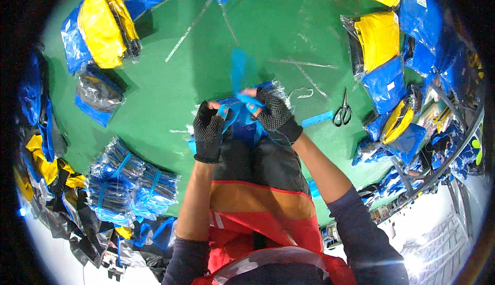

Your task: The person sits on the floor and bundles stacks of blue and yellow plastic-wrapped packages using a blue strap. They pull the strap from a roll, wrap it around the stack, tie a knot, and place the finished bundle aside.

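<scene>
Both my hands wear black dotted gloves with bare fingertips, and they meet above my lap. My left hand [208,134] is closed on a light blue strip [243,71], pinching one part near the middle. My right hand [277,115] also grips the strip, whose free end points away from me and is blurred. Under the strip lies a bundle of clear plastic-wrapped blue packages [271,87], partly hidden by my hands. Scissors [344,111] with black handles lie on the green floor to the right, beside another light blue strip [317,119].
Plastic-wrapped bundles tied with blue strips [111,174] rest at the left. Yellow and blue packages [105,24] stand at the far left, with more yellow packages [379,40] at the right. Thin clear strips [304,64] lie on the green floor [175,84]. A curved metal frame [438,174] is at lower right.
</scene>
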A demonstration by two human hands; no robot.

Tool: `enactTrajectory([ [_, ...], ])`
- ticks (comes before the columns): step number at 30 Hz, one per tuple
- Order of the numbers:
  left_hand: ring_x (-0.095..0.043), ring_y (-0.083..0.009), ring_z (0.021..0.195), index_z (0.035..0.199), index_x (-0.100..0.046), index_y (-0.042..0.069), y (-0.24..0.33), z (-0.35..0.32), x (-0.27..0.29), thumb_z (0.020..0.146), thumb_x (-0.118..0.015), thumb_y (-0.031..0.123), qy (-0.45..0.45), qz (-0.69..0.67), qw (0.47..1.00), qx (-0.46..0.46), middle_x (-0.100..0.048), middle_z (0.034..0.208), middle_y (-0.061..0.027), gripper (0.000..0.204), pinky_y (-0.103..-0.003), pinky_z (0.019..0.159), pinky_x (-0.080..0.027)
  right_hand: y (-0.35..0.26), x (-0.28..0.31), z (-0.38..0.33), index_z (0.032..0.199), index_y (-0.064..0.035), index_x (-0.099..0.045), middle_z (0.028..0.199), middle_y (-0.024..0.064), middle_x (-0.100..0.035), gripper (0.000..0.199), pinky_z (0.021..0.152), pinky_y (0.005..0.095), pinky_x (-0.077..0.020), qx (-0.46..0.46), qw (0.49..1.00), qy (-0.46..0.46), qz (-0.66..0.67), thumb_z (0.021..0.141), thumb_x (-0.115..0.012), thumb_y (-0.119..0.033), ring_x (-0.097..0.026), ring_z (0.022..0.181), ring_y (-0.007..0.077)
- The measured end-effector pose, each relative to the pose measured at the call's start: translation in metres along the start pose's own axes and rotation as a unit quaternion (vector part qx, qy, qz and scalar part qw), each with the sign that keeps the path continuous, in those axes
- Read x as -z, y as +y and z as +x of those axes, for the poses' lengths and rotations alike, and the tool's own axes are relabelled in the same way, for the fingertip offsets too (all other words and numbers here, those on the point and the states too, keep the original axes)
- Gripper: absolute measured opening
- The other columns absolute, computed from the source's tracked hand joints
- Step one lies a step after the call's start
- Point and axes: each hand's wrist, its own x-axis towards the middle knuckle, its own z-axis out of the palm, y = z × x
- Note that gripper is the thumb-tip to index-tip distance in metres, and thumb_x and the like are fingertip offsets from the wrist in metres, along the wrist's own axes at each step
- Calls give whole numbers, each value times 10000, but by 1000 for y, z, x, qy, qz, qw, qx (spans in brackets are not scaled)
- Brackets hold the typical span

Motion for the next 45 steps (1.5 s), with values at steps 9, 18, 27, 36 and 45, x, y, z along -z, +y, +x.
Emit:
enactTrajectory([
  [9, -540, -119, 792, 1027, -555, 9, -18, 9, -5, 845, -568, 171, -61, -25, 997, 40, -593, 887, -38, 244, -255, 706, -453, 26, -34, 7, 926, -32, -575, 839, 149, -612, 351, 723, 354, -473, 16, 997, 56, -51, 774, -630, -343, -602, 794, 296],
  [18, -563, -213, 778, 1130, -470, 16, 23, -76, 17, 827, -520, 116, -314, 456, 811, -191, -554, 1001, -136, 323, -356, 685, -466, -8, 52, 23, 838, -24, -565, 639, 64, -580, 314, 543, 325, -444, -198, 976, 87, 25, 851, -559, -338, -531, 568, 160],
  [27, -608, -246, 711, 1240, -350, 67, 5, -288, 274, 873, -412, 241, -481, 470, 654, 345, -585, 999, -153, 410, -378, 638, -485, 1, 39, 30, 853, -20, -562, 595, 93, -545, 318, 530, 350, -435, -176, 979, 92, 41, 878, -503, -331, -524, 544, 205],
  [36, -589, -243, 794, 1329, -236, 70, -310, -208, 382, 893, -365, 304, -119, 539, 789, 271, -560, 1089, -168, 511, -346, 681, -470, 41, -82, -114, 944, -37, -588, 857, 132, -641, 350, 697, 389, -441, -46, 956, 289, -3, 920, -425, -346, -600, 785, 271],
  [45, -558, -276, 875, 1200, -399, 69, -370, 0, 270, 859, -384, 429, 32, 288, 934, 209, -576, 1070, -153, 497, -377, 767, -432, 58, -142, -256, 1087, 44, -559, 880, 271, -583, 362, 514, 452, -428, 183, 833, 212, -478, 844, -529, -222, -526, 553, 357],
])
